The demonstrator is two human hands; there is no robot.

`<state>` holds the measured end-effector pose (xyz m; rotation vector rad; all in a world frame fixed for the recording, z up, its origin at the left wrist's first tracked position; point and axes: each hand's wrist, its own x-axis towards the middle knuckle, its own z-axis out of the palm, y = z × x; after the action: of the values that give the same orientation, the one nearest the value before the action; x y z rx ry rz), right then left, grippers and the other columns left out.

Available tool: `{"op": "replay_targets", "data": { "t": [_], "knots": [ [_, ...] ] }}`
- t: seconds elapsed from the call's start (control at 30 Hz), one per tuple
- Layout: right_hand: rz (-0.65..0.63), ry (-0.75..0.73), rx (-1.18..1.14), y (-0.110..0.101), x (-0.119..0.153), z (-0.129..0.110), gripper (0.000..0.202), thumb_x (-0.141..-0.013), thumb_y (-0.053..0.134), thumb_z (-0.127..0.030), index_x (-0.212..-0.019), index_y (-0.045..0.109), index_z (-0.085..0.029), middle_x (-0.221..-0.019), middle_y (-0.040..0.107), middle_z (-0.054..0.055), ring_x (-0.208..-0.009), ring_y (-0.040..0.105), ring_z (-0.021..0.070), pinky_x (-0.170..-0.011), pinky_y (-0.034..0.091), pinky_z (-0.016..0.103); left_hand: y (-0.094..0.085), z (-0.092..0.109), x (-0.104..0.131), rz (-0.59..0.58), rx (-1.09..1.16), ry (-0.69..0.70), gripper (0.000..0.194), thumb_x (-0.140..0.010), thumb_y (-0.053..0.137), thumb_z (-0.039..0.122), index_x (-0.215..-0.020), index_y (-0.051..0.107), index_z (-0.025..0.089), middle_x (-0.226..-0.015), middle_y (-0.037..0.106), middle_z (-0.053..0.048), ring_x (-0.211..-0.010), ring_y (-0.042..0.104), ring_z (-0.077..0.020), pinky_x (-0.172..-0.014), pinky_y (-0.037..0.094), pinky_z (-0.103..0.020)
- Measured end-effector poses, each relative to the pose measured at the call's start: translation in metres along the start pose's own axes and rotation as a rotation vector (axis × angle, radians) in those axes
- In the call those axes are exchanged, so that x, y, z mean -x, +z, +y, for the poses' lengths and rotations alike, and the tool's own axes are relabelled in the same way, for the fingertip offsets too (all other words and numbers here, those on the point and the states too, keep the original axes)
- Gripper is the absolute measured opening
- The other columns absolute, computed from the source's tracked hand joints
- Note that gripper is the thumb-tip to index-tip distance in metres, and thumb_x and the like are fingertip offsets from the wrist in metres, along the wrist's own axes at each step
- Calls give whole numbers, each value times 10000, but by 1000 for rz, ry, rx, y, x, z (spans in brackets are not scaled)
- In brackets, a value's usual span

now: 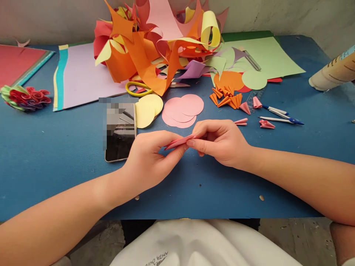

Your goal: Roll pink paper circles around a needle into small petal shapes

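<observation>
Between both hands, above the blue table, is a folded piece of pink paper [179, 142], seen nearly edge-on. My left hand [151, 155] pinches its left part between thumb and fingers. At its right end, the thumb and fingertips of my right hand [222, 142] close on the same paper. Just beyond lie overlapping pink paper circles [180, 111] and, to their left, yellow paper circles [145, 112]. Small rolled pink paper cones [241, 121] lie behind my right hand. Farther back is a pile of rolled orange paper cones [226, 98].
A phone [119, 147] lies beside my left hand. Scissors [138, 88] rest under a heap of paper scraps [144, 55] at the back. Pens [280, 119], a clear ruler [253, 99] and a paper-wrapped cylinder [332, 72] are to the right. A paper flower bundle [26, 98] sits far left.
</observation>
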<state>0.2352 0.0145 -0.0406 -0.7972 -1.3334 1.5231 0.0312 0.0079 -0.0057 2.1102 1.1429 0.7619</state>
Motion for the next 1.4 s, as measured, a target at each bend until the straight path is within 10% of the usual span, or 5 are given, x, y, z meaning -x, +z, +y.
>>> {"op": "replay_targets", "data": {
  "t": [1.4],
  "knots": [
    [-16, -32, 74, 1, 4, 1, 28, -856, 763, -174, -862, 761, -147, -732, 685, 22, -616, 625, 115, -550, 526, 238, 2, -1, 0, 8, -7, 0, 150, -887, 653, 174, -752, 704, 215, -580, 601, 32, -525, 467, -110, -500, 392, -263]
  ]
}}
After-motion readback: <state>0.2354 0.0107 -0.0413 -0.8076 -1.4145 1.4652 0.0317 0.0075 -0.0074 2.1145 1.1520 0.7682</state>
